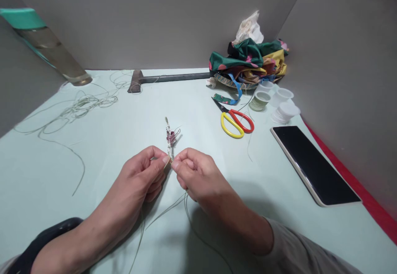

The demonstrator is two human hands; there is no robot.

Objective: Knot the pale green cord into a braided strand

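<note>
My left hand [144, 175] pinches the lower end of a small corded piece [170, 139], which is pale with a dark red part near its middle. Close beside it, almost touching, my right hand [197, 172] pinches thin cord at the same spot, its fingers closed. The piece points away from me, above my fingertips. Loose thin green cords [166, 213] trail from beneath both hands toward the front edge. Exactly how the cords cross between the fingertips is too small to tell.
Tangled cord [83, 106] lies left, near a leaning bottle [51, 44]. A hammer [173, 77] lies at the back. Rightward are scissors [232, 119], bundled fabric [251, 61], a cord spool [259, 101], white spools [285, 112] and a phone [313, 162].
</note>
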